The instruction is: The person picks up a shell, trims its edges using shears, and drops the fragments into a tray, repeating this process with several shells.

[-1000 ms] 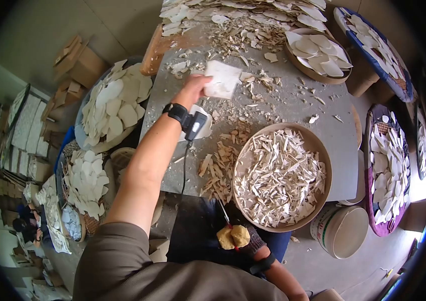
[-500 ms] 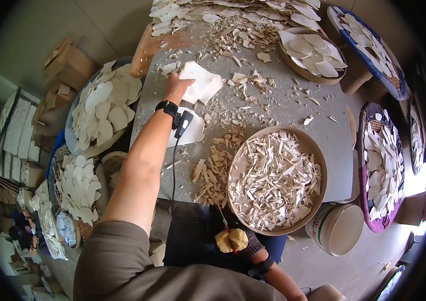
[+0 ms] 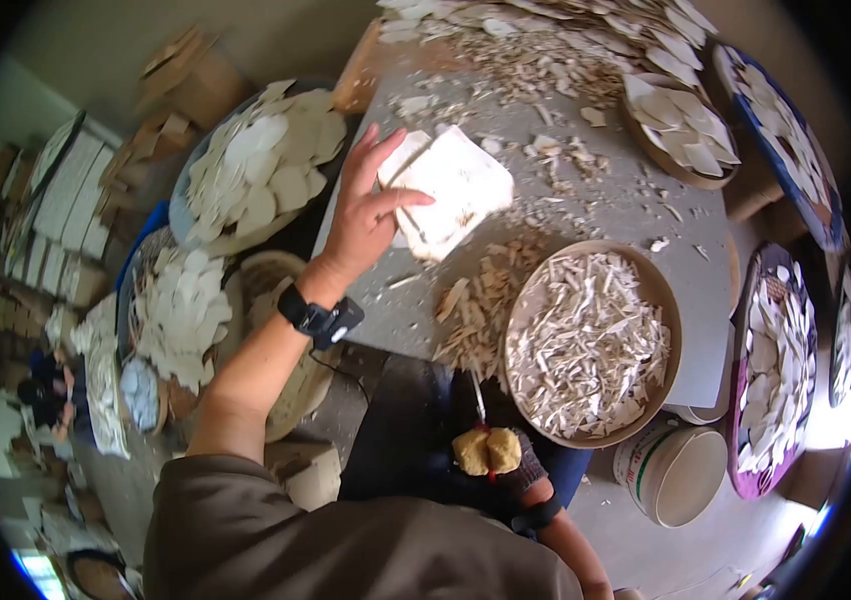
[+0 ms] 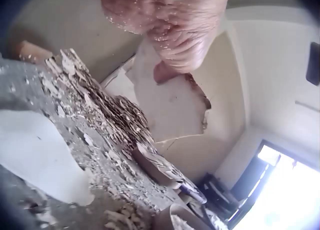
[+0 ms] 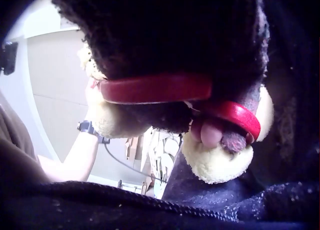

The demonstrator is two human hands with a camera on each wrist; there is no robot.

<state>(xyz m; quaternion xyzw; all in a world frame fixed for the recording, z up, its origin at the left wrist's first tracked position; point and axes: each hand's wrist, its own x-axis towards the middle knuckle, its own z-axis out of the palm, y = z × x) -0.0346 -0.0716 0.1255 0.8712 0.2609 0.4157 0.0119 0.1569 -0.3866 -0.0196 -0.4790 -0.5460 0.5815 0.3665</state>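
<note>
My left hand holds two flat white pieces up over the table, thumb across the front one and fingers spread at the left edge. In the left wrist view, a held piece has a rough brown edge; another white sheet lies on the table. Low in my lap, my gloved right hand grips scissors with their metal blades toward the table. Yellow foam wraps their red handles, and fingers pass through a loop in the right wrist view.
A round tray of white strips sits at the table's near edge, beside loose strips. Stacked sheets and a smaller tray stand at the back. Baskets of flat pieces flank both sides; a bucket stands at lower right.
My left hand has brought the white pieces up and back from the far left of the table, tilting them toward me. The head view has turned; my right hand stays low with the scissors.
</note>
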